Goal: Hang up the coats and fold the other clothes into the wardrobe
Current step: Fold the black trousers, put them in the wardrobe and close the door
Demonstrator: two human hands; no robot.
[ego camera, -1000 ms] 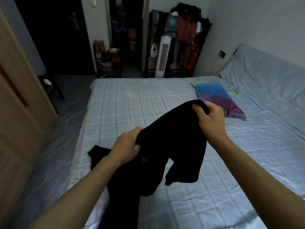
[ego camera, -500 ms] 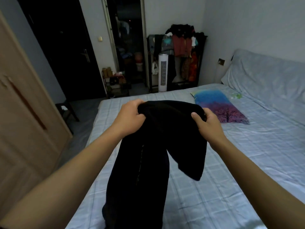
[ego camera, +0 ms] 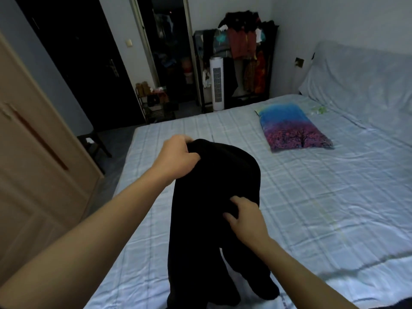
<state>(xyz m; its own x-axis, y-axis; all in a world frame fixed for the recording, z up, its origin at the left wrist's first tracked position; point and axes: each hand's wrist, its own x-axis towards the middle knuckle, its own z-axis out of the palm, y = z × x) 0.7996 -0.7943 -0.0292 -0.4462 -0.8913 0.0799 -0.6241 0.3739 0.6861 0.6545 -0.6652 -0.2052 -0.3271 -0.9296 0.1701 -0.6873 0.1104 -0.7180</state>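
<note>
1. The left hand has its grip clamped on the top fold of a black garment, fingers curled round the cloth and holding it up above the bed.
2. The right hand is lower and nearer the camera than the left grip; its fingers press into the cloth on the garment's right side, bunching it in a pinch.
3. From the left grip the garment hangs down as 2 dark lengths; both hang toward the sheet near the bottom of the view.
4. Beyond the right grip, well apart from it, a pillow printed with a purple tree under a blue sky lies flat on the checked sheet.
5. Left of the left grip stands a pale wooden wardrobe door.
6. Far past both grips, against the back wall, a white tower fan stands just beside a clothes rack loaded with garments.
</note>
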